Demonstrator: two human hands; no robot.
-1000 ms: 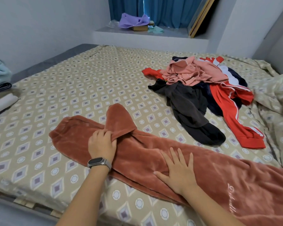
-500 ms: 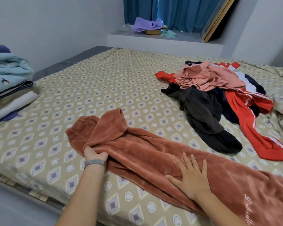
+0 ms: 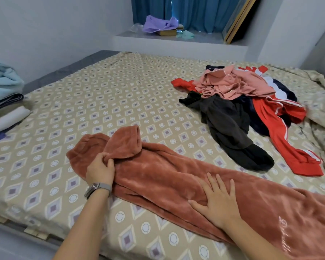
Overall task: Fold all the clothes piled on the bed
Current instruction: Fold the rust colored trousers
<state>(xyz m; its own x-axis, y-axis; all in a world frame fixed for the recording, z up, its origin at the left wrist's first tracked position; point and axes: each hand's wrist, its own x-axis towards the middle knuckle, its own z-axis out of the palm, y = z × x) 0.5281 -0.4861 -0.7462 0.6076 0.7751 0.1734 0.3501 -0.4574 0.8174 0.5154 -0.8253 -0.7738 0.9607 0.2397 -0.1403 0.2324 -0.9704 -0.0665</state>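
A long rust-brown fleece garment (image 3: pixel 176 177) lies stretched across the near part of the bed (image 3: pixel 105 102), its left end doubled over into a raised fold. My left hand (image 3: pixel 100 170), with a watch on the wrist, pinches the fabric at the base of that fold. My right hand (image 3: pixel 217 200) presses flat on the middle of the garment, fingers spread. At the far right of the bed lies a loose pile of clothes (image 3: pixel 238 106): a pink top, a dark grey piece, a navy one and a red jacket with white stripes.
A stack of folded clothes (image 3: pixel 3 102) sits at the bed's left edge. A crumpled quilt (image 3: pixel 321 109) in the sheet's pattern lies along the right side. Behind the bed, a ledge (image 3: pixel 178 39) holds a purple bag and small items before blue curtains.
My left hand has come out from under the garment's near edge and now pinches the folded end from above. The right hand stays flat on the fleece. The view has shifted slightly.
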